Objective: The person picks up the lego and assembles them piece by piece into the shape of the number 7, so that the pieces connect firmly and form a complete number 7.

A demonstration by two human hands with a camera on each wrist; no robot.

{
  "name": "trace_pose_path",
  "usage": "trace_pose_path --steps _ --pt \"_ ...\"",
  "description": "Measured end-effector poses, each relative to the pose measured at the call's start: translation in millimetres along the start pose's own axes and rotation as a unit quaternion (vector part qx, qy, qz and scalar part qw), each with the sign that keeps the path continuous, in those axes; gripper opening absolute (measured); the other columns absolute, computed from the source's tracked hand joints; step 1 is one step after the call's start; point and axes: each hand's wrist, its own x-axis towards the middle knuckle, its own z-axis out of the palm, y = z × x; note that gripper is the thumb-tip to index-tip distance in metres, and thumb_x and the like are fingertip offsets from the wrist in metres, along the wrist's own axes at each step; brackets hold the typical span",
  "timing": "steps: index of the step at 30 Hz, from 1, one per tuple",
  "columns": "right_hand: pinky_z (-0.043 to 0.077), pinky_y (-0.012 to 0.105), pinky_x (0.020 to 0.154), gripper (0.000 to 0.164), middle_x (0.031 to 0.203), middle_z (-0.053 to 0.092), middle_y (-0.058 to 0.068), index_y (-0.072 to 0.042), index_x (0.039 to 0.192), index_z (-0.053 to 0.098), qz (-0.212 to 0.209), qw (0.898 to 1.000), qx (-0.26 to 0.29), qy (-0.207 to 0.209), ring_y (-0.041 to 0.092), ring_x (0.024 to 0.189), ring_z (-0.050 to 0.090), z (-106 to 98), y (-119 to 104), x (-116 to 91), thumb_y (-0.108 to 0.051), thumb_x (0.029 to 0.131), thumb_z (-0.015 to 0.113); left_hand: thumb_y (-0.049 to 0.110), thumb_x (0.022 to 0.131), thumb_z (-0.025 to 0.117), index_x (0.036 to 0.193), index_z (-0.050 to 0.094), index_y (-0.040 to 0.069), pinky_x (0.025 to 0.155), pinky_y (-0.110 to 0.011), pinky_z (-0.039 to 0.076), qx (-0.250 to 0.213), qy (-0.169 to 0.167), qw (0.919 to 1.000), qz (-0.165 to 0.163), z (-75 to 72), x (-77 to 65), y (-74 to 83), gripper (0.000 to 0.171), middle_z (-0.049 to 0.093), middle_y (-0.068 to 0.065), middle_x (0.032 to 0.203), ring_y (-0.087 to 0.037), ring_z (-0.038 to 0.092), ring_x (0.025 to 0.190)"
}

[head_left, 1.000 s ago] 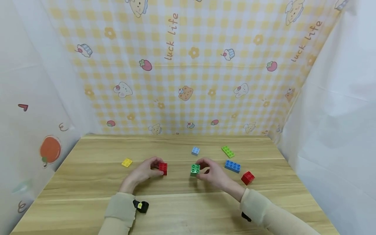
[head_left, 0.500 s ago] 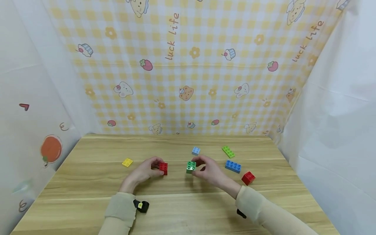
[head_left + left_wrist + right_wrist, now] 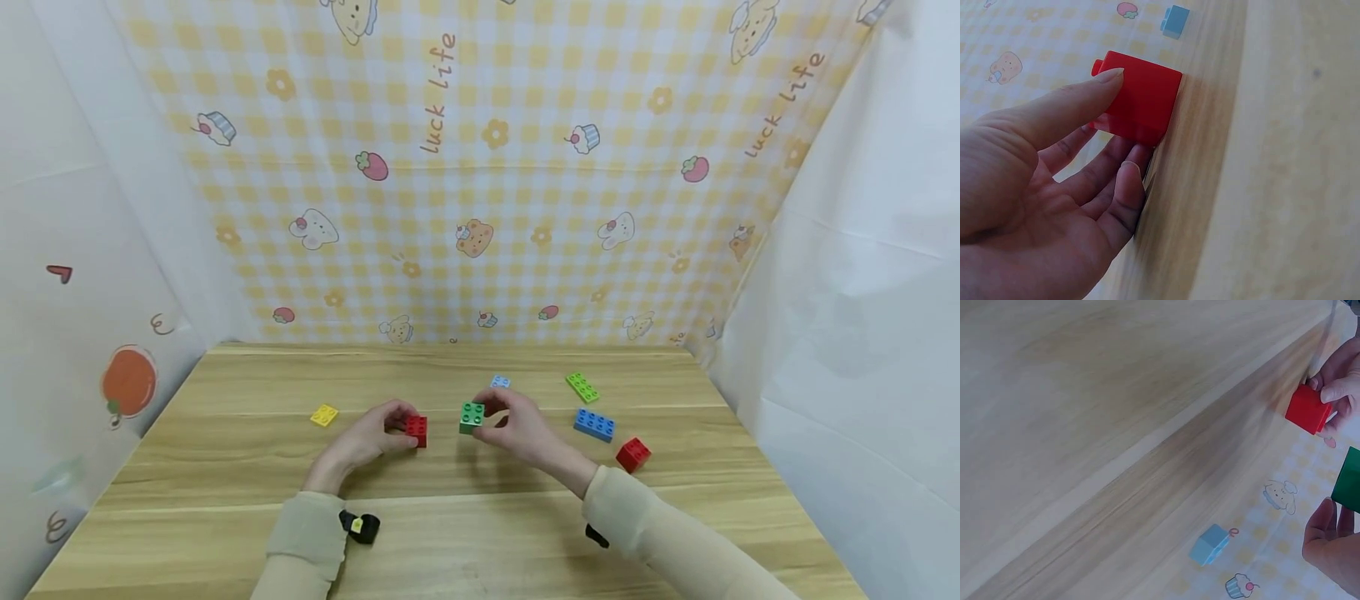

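Observation:
My left hand [image 3: 371, 434] pinches a red toy building brick [image 3: 417, 432] between thumb and fingers, left of the table's middle. In the left wrist view the thumb lies flat on one side of this red brick [image 3: 1144, 97], whose base is at the wood surface. To its right, my right hand [image 3: 522, 430] pinches a green building brick [image 3: 472, 417], studs up, with a shadow on the wood below. A short gap separates the two bricks. The right wrist view catches only part of the green brick [image 3: 1349, 481] at its edge.
Behind the right hand a light blue brick [image 3: 500, 382] is partly hidden. Further right lie a lime green plate brick [image 3: 582, 387], a blue brick [image 3: 595, 424] and a second red brick [image 3: 633, 454]. A yellow brick [image 3: 325, 415] lies at left. Patterned cloth [image 3: 480, 192] stands behind the table.
My right hand has carried the green brick leftward and slightly away from me, closer to the red one, now overlapping the light blue brick. The left hand and its red brick stay put.

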Motion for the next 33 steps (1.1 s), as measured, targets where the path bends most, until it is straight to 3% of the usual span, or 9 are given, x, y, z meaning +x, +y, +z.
trace_pose_path --steps 17,33 --pt "0.051 0.032 0.079 0.033 0.106 0.064 0.002 -0.008 0.116 0.062 -0.009 1.0 0.023 -0.005 0.03 0.103 0.059 27.5 -9.4 27.5 -0.008 0.085 0.076 0.008 0.087 0.074 0.119 0.058 0.003 0.093 -0.044 0.041 -0.012 -0.013 0.9998 0.012 -3.3 2.5 -2.8 0.035 0.061 -0.007 0.108 -0.024 0.055 0.104" --pt "0.049 0.035 0.079 0.031 0.105 0.065 -0.004 -0.015 0.114 0.064 0.01 0.999 0.035 -0.01 0.028 0.105 0.06 52.4 -8.9 46.0 -0.014 0.086 0.077 0.006 0.087 0.074 0.121 0.058 0.0 0.094 -0.046 0.043 -0.01 -0.013 0.9995 0.028 -1.8 -0.3 -0.5 0.038 0.062 -0.009 0.109 -0.026 0.055 0.105"
